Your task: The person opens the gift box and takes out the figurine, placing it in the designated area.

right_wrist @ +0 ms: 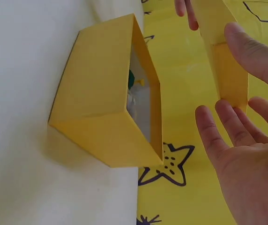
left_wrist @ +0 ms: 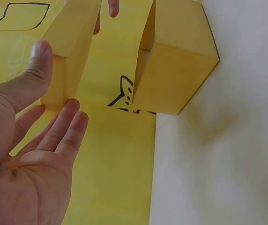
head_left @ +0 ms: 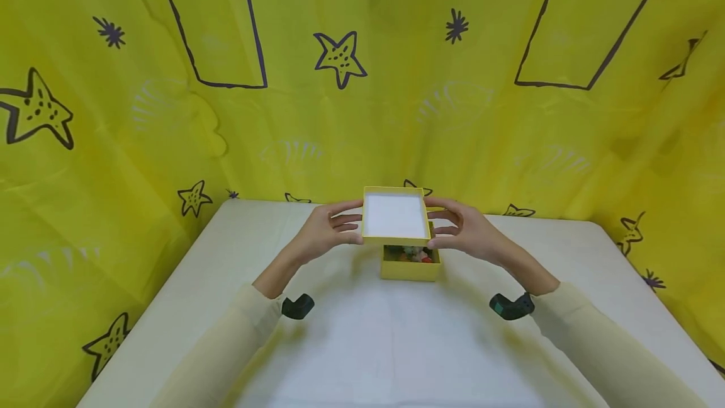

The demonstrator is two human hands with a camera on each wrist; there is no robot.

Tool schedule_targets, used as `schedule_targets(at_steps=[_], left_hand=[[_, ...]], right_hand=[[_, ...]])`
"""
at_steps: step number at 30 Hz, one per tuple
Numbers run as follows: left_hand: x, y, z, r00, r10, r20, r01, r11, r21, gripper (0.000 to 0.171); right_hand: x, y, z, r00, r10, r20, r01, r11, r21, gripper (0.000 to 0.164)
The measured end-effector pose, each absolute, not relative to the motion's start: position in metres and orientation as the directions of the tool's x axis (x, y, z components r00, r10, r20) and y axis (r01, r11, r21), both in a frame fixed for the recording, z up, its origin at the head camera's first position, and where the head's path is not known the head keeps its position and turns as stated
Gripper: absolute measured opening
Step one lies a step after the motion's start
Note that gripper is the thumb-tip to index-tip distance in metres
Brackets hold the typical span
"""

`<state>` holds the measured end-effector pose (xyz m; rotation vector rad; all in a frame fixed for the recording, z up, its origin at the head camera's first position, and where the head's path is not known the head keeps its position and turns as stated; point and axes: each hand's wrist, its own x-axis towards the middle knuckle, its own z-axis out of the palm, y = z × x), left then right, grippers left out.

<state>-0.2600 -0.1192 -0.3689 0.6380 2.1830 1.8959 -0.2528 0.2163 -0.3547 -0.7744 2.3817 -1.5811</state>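
A yellow box lid (head_left: 395, 214) with a white inside is held up between both hands, its hollow side facing me in the head view. My left hand (head_left: 324, 232) grips its left side, thumb on one edge and fingertips on the other. On the opposite side my right hand (head_left: 467, 232) holds it the same way. Below the lid stands the yellow box (head_left: 410, 271), open at the top, with lid and box apart in both wrist views. Small green, red and pink things (head_left: 416, 254) lie inside the box, partly hidden by the lid.
The box stands on a white-covered table (head_left: 362, 345). Behind and at the sides hangs a yellow curtain (head_left: 391, 124) with dark starfish and frame drawings. A black device sits at each wrist, the left one (head_left: 297, 306) and the right one (head_left: 511, 306).
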Motion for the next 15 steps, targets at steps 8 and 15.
schedule_targets(at_steps=[8,15], left_hand=[[-0.258,-0.145,-0.372,-0.892,0.424,0.157,0.23,0.128,0.965,0.074],[-0.254,-0.171,-0.372,-0.893,0.424,0.155,0.245,0.166,0.955,0.074]], right_hand=[[-0.255,0.192,-0.36,-0.818,-0.556,0.148,-0.34,0.259,-0.904,0.086],[-0.256,0.167,-0.358,-0.827,-0.552,0.102,-0.316,0.308,-0.897,0.084]])
